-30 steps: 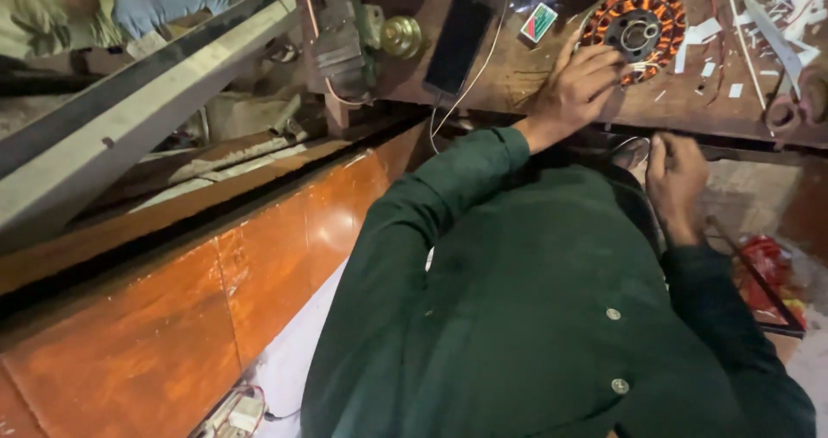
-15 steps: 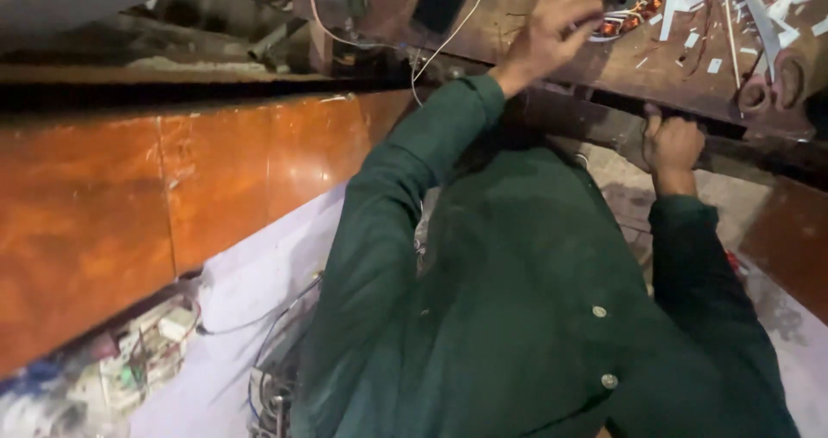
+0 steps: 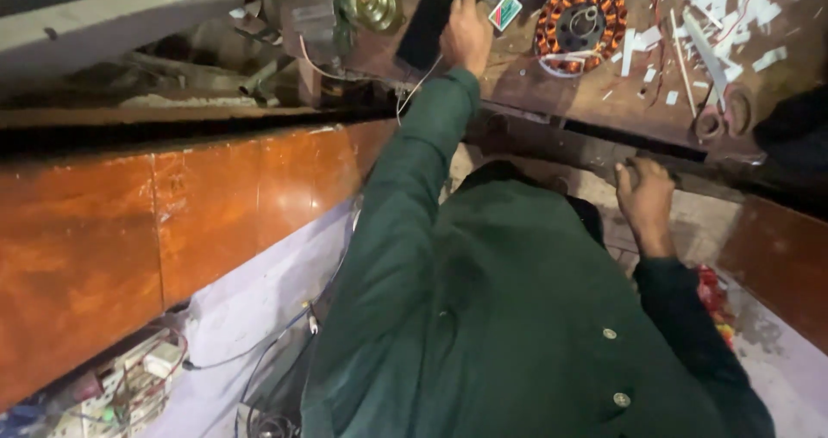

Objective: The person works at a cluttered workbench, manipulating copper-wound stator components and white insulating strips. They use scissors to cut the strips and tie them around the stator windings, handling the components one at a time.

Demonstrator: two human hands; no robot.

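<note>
Black phone (image 3: 429, 24) lies flat on the wooden bench (image 3: 552, 89), long axis running 1-to-7 o'clock, touching the left hand (image 3: 466, 34) at its 9 o'clock; fingers curled over its edge, grip unclear. Right hand (image 3: 645, 198) well apart, fingers closed over the bench's front edge. Copper-wound stator (image 3: 580, 26) near, at 3 o'clock.

Glossy wooden panel (image 3: 172, 222); copper-wound metal stator (image 3: 580, 24).

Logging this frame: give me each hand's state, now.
Left hand: resting on the black phone; grip cannot be told.
Right hand: fingers curled over the workbench edge, holding no loose item.
</note>
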